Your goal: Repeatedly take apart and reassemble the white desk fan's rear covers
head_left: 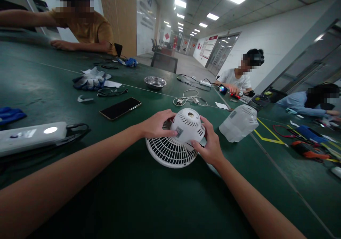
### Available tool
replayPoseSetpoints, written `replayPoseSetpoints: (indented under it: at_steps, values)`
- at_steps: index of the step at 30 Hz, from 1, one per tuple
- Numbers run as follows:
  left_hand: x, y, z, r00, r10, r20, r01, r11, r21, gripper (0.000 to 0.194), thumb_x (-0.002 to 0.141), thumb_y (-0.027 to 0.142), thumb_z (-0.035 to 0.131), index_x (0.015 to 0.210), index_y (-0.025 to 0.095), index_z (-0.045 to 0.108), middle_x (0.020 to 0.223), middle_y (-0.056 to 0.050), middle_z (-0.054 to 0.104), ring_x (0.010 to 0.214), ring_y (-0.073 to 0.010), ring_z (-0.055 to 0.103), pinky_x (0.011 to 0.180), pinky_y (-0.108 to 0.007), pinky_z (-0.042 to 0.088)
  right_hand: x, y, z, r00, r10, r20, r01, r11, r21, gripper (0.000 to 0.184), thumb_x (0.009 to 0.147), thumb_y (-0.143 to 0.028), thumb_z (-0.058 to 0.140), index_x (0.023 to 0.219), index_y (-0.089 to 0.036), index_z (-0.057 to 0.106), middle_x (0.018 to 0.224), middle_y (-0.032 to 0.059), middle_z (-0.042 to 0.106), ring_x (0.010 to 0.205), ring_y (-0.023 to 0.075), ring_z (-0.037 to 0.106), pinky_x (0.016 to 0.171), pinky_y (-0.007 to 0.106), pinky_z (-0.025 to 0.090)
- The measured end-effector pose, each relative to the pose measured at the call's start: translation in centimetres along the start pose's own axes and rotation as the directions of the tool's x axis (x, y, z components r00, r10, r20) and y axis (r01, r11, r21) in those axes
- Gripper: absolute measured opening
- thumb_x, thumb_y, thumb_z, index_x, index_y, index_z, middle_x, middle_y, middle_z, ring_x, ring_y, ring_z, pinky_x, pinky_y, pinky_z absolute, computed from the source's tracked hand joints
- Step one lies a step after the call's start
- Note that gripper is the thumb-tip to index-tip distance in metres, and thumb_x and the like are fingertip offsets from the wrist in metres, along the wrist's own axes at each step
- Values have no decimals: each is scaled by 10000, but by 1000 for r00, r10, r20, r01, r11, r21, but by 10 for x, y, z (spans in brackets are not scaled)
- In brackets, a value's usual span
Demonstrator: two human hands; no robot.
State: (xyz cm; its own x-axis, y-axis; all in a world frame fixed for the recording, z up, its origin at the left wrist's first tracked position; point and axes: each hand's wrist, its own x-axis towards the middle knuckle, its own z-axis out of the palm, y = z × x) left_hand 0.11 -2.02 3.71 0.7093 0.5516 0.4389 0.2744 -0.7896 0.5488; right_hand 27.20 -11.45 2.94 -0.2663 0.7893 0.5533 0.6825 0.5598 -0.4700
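Note:
In front of me a white fan head (188, 127) lies on the green table, its vented motor housing facing up. Beneath the housing spreads the round fan grille (172, 153). My left hand (161, 124) grips the housing from the left, thumb across its front near a grey label. From the right, my right hand (210, 143) closes round the housing, with the thumb low on its front edge. Some fingertips of both hands are hidden behind the housing. Just right of my right hand stands a white plastic housing (238, 123) with slots, apart from the fan.
Left of the fan lie a phone (120, 108), gloves (92, 79) and a white power strip (34, 137). Beyond it are a metal bowl (155, 82) and a coiled white cable (189, 98). Tools, including an orange-black multimeter (309, 150), lie at right. Several people sit around the table.

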Motion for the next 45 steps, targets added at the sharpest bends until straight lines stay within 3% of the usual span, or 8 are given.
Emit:
replayPoseSetpoints:
  at_steps: [3, 9, 22, 29, 33, 39, 42, 45]
  values:
    - [2, 3, 0, 997, -51, 57, 49, 998, 29, 645, 785, 673, 732, 1150, 144, 684, 1099, -127, 636, 960, -272, 624, 812, -415, 526, 0, 1, -1, 999, -13, 52, 13, 1000, 0, 890, 853, -443, 714, 1600, -352, 239, 1549, 105, 509, 1278, 390, 605, 944, 601, 590]
    - [5, 3, 3, 994, -57, 97, 50, 996, 78, 696, 774, 696, 714, 1202, 149, 678, 1133, -128, 618, 1011, -293, 596, 872, -448, 495, 3, 3, 0, 998, 27, 48, -25, 999, -28, 957, 848, -490, 736, 1632, -360, 203, 1576, 108, 495, 1280, 401, 616, 1021, 667, 528]
    - [4, 4, 0, 986, -100, 137, 97, 995, 32, 654, 802, 645, 704, 1219, 144, 654, 1171, -133, 600, 1040, -293, 593, 864, -421, 491, 8, 2, 0, 1000, -10, 27, 11, 998, -69, 939, 853, -489, 716, 1641, -315, 236, 1552, 108, 532, 1273, 384, 631, 1038, 640, 532]
    - [3, 3, 6, 991, -117, 64, 115, 993, 34, 659, 809, 692, 677, 1188, 153, 677, 1145, -128, 612, 1011, -290, 601, 849, -435, 499, 11, 0, -2, 995, 31, 91, -28, 999, -36, 1000, 834, -476, 756, 1647, -342, 189, 1612, 101, 454, 1308, 384, 607, 1038, 639, 534]
    - [3, 6, 6, 992, -112, 58, 109, 992, 60, 661, 810, 705, 668, 1162, 145, 690, 1120, -125, 607, 984, -281, 594, 834, -429, 498, 8, 3, 1, 997, 48, 57, -46, 998, -43, 1024, 819, -462, 776, 1647, -342, 186, 1575, 105, 502, 1300, 390, 611, 1030, 665, 533]
    - [3, 4, 5, 995, -81, 59, 71, 986, 151, 696, 821, 729, 642, 1193, 141, 665, 1148, -142, 617, 1041, -317, 587, 916, -482, 481, 9, 3, 6, 1000, -13, 9, 14, 993, -120, 1035, 817, -473, 773, 1645, -352, 165, 1616, 95, 447, 1339, 393, 584, 1087, 680, 489]
    - [3, 5, 7, 995, -94, 25, 88, 980, 177, 656, 873, 623, 644, 1318, 143, 598, 1214, -159, 631, 1107, -345, 596, 982, -535, 460, 9, 0, 7, 999, -46, -2, 45, 982, -182, 1080, 805, -507, 775, 1647, -339, 121, 1635, 119, 410, 1346, 417, 570, 1076, 685, 494]
    - [-1, 5, 9, 998, -59, -25, 60, 997, 44, 681, 952, 384, 581, 1561, 186, 348, 1360, -163, 613, 1214, -325, 601, 1058, -537, 440, 6, -5, 7, 999, -29, 44, 36, 985, -168, 1073, 791, -546, 779, 1632, -314, 155, 1482, 156, 577, 1075, 387, 721, 900, 629, 609]
